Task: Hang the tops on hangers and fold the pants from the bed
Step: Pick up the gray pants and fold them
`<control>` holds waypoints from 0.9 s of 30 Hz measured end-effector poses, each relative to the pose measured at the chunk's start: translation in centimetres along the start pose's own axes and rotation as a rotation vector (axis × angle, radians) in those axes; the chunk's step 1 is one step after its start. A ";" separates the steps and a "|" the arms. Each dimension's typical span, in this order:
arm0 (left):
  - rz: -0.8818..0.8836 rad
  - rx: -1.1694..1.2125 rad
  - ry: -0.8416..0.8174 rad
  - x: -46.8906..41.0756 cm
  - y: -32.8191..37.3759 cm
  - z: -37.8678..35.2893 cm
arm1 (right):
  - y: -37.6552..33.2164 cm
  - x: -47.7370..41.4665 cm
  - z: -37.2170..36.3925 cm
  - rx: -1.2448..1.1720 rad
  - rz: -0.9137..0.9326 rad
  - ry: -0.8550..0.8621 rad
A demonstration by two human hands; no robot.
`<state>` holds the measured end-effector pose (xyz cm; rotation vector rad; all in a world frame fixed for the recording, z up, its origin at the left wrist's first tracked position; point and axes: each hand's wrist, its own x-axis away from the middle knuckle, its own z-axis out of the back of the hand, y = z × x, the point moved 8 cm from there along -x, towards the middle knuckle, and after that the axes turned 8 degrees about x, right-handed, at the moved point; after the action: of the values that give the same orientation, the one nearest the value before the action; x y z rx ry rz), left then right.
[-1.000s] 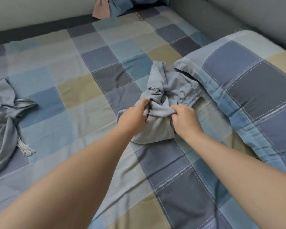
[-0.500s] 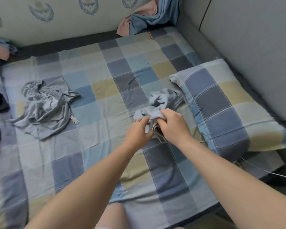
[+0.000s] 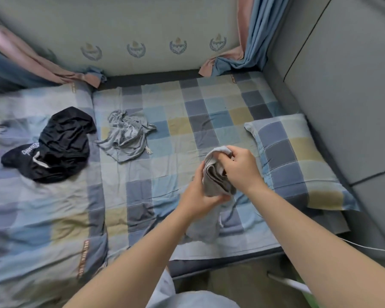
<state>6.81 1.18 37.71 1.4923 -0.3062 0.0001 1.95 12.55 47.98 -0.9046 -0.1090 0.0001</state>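
Up over the near part of the bed (image 3: 209,103), the bunched grey garment (image 3: 216,174) was held in both hands, its lower end hanging down. The left hand (image 3: 196,196) had its grip curled round the bundle's middle; the right hand (image 3: 240,167) pinched the top fold. A checked pillow (image 3: 298,161) lay just to the right. Well to the left lay a second grey garment (image 3: 127,136), crumpled, and beyond it a black garment (image 3: 60,145).

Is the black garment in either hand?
No, the black garment lies on the bed; left hand and right hand grip a grey garment.
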 end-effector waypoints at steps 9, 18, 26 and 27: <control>-0.012 -0.179 0.233 9.3 4.6 8.9 | -10.0 4.4 -3.7 -0.316 0.064 -0.084; -0.008 -0.384 0.298 15.1 5.4 23.7 | -15.3 4.5 -10.1 -0.366 0.000 -0.148; -0.136 -0.033 0.367 16.9 10.6 34.1 | -18.8 4.5 -16.2 -0.491 -0.125 -0.078; -0.141 0.012 0.358 17.1 11.3 34.7 | -19.4 4.9 -17.3 -0.529 -0.128 -0.086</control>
<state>14.13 -34.99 53.85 1.4912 0.0885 0.1552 7.61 -12.81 53.08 -1.4253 -0.2549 -0.1135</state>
